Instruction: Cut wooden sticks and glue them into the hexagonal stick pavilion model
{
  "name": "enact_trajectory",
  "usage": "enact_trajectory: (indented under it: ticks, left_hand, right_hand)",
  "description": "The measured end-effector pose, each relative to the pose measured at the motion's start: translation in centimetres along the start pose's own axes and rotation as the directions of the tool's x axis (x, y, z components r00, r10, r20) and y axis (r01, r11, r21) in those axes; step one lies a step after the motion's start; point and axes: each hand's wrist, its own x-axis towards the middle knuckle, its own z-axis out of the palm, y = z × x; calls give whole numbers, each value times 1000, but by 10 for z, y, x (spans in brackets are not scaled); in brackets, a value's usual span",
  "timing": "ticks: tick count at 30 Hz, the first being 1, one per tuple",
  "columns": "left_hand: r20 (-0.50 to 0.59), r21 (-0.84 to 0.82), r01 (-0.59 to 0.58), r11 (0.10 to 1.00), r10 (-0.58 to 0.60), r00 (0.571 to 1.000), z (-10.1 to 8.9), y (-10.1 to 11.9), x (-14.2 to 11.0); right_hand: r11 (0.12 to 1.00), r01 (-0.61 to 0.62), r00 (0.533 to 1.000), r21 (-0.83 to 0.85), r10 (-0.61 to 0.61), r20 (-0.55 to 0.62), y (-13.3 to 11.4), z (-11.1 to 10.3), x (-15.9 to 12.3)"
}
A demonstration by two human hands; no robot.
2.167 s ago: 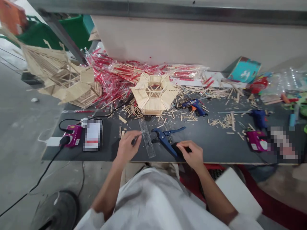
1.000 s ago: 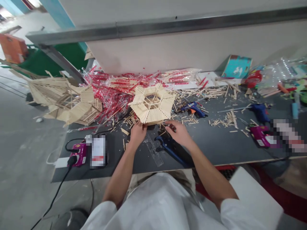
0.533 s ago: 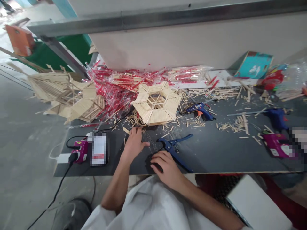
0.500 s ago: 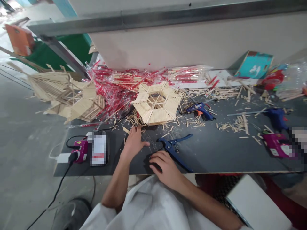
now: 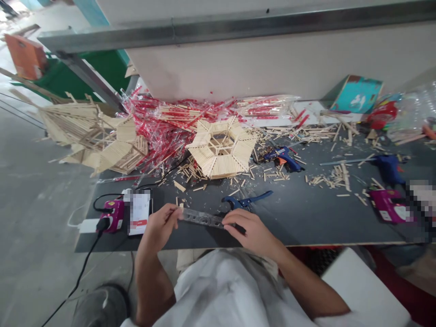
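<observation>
Both hands now lift the ruler [image 5: 203,219] | left hand [image 5: 160,227] and right hand [image 5: 250,231] pinch its ends | we note cutters [image 5: 245,200] left lying.

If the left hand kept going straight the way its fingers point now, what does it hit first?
The left hand points right along the clear ruler it grips, so it would probably meet the right hand at the other end; depth is uncertain.
</observation>
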Motion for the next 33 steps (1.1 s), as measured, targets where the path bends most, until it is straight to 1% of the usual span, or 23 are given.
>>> enact_trajectory:
  ticks: [2, 4, 6, 8, 10, 13, 15, 17, 18, 20, 22, 23, 25, 27, 30, 31, 33]
  left_hand:
    - [-61, -96, -7, 995, 1, 998, -7, 4, -10]
    - [-126, -209, -47, 977, 21, 992, -10, 13, -16]
    - [-176, -316, -85, 945, 29, 984, -9, 23, -18]
    - [-200, -403, -109, 909, 29, 979, -5, 33, -16]
    - [-209, -484, -130, 865, 30, 977, 2, 41, -12]
    - [-200, -563, -176, 807, 73, 977, 10, 55, -1]
    - [-191, -559, -202, 804, 112, 975, 12, 68, 6]
    - [-214, -479, -270, 835, 188, 959, 9, 83, 15]
    - [-220, -423, -313, 850, 238, 946, 6, 92, 20]
    - [-180, -347, -375, 860, 332, 926, -1, 110, 32]
    - [-138, -289, -444, 848, 422, 896, -9, 125, 48]
    - [-141, -260, -487, 834, 466, 874, -13, 132, 58]
    - [-120, -217, -525, 823, 512, 851, -16, 142, 79]
    - [-118, -219, -539, 814, 526, 842, -15, 149, 102]
    - [-130, -232, -562, 794, 547, 827, -8, 153, 133]
    - [-132, -230, -566, 792, 551, 824, -4, 154, 141]
    - [-132, -207, -567, 797, 552, 824, 3, 155, 152]
  right_hand:
    - [1000, 24, 1000, -8, -24, 5, -2, -6, 9]
    - [998, 60, 998, -30, -60, -5, -4, -10, 18]
    - [994, 85, 995, -69, -88, -39, -6, -14, 24]
    - [989, 100, 992, -108, -108, -70, -8, -20, 28]
    - [988, 76, 994, -133, -85, -69, -9, -29, 30]
    - [987, -3, 1000, -160, -1, -25, -11, -47, 32]
    - [980, -5, 999, -201, -4, -42, -11, -61, 37]
    - [974, 16, 995, -227, -37, -88, -9, -78, 46]
    - [977, 17, 994, -213, -39, -100, -7, -87, 52]
    - [992, 2, 991, -128, -19, -135, -1, -106, 68]
    - [999, 13, 979, -37, -20, -203, 6, -125, 86]
    - [999, 28, 970, -15, -31, -242, 10, -134, 95]
    - [998, 60, 953, -6, -59, -296, 19, -148, 113]
    - [997, 69, 936, 23, -57, -348, 29, -155, 130]
    - [976, 78, 901, 202, 18, -434, 46, -156, 150]
    - [958, 75, 894, 276, 58, -443, 51, -155, 155]
    - [918, 32, 897, 396, 148, -416, 61, -153, 162]
